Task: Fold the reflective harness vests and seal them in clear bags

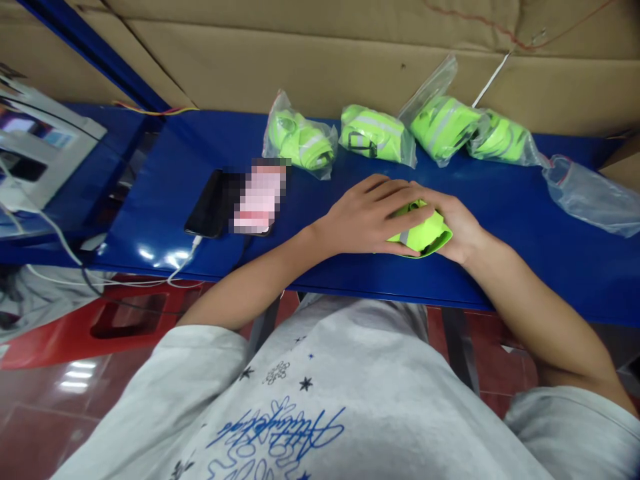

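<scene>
Both my hands are wrapped round a rolled neon-yellow reflective strap bundle [425,233] just above the blue table's front part. My left hand [367,213] curls over its left side and top, fingers bent across it. My right hand [457,223] cups the bundle from the right and behind, its fingers partly hidden. A grey reflective stripe shows on the roll. Beyond my hands lie similar neon bundles in clear plastic bags: a bag at the left [303,140], a bag with a black buckle [377,137], and two touching bags [445,127] farther right.
A clear plastic bag [593,193] lies flat at the right. Left of my hands are a black phone [213,203] with a white cable and a second phone [260,200] with a blurred screen. Cardboard [300,60] walls the back of the blue table [150,193].
</scene>
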`<state>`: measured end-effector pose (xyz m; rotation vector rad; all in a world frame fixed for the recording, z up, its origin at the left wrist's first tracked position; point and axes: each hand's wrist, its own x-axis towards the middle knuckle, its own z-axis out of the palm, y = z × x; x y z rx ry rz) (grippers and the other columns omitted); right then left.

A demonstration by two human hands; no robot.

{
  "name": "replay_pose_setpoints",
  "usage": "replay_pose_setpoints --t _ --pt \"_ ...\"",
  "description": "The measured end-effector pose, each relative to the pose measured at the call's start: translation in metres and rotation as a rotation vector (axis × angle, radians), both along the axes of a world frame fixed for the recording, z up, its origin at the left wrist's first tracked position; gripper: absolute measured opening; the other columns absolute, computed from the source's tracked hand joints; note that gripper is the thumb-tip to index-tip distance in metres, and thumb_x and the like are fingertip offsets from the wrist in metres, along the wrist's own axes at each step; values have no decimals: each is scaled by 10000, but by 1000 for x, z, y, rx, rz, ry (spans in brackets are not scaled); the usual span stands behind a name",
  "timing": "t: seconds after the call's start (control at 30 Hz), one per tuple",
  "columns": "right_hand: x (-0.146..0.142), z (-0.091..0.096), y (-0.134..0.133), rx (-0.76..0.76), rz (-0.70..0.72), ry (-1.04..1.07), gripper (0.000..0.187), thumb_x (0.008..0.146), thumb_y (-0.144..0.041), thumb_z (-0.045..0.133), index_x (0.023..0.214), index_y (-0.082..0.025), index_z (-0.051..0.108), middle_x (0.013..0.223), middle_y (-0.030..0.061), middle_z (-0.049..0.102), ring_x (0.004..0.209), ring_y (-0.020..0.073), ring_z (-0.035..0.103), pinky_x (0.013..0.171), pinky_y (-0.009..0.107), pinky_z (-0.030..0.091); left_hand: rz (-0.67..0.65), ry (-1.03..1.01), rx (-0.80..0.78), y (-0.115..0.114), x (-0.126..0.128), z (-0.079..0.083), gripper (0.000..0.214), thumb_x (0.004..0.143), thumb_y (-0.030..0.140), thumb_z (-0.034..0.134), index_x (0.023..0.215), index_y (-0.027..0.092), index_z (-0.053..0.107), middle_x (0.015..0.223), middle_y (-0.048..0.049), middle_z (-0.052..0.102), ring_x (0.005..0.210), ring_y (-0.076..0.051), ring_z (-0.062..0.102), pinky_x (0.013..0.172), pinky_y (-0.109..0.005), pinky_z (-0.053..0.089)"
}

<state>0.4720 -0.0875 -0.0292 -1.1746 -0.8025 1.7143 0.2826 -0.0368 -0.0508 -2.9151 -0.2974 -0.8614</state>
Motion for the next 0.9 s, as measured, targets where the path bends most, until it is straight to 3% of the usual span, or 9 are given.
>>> replay_pose_setpoints --t 0.1,0.23,0.4,0.5,0.7,0.8,0.9 --pt "-3 -4 0 -32 -87 26 283 873 -494 792 854 -244 661 722 -14 661 615 144 632 522 259 533 51 -38 27 3 3 -9 546 1041 647 507 1356 220 639 1323 -132 732 1190 -295 717 962 -423 530" --pt "-5 -7 -1 63 -121 -48 379 865 -622 775 979 -275 673 847 -6 687 701 160 658 512 265 501 65 -119 -79 11 4 -14 580 1025 679 510 1322 204 661 1273 -135 744 1171 -277 727 975 -400 547" --pt "-2 -9 -4 252 -33 -234 650 794 -844 710 1160 -311 652 1117 43 728 1075 267 720 714 346 604 79 -223 -329 15 0 -7 583 968 721 588 1240 218 701 1229 -126 753 1159 -273 728 1019 -400 557" --pt "3 -11 -4 418 -16 -440 716 806 -897 649 1170 -280 643 1160 67 722 1153 289 696 821 376 597 114 -298 -433 11 -1 -3 558 944 705 644 1221 224 706 1177 -116 761 1107 -263 738 968 -384 574" --pt "14 -16 -4 581 28 -806 825 874 -976 376 1149 -237 618 1031 86 720 973 283 708 761 389 543 123 -407 -477 11 2 -6 512 920 663 712 1162 211 722 1119 -96 774 1043 -232 743 937 -362 573" --pt "20 -17 -2 621 101 -956 847 860 -999 334 1162 -246 576 917 63 688 802 248 685 658 358 489 124 -477 -517 14 2 -7 470 926 634 721 1105 200 735 1079 -82 783 1009 -215 743 929 -345 565" --pt "24 -15 1 696 140 -1047 819 884 -981 327 1107 -238 592 934 70 678 745 226 673 635 351 467 119 -528 -613 15 3 -6 465 912 637 738 1037 189 745 976 -56 783 878 -182 725 813 -308 551"
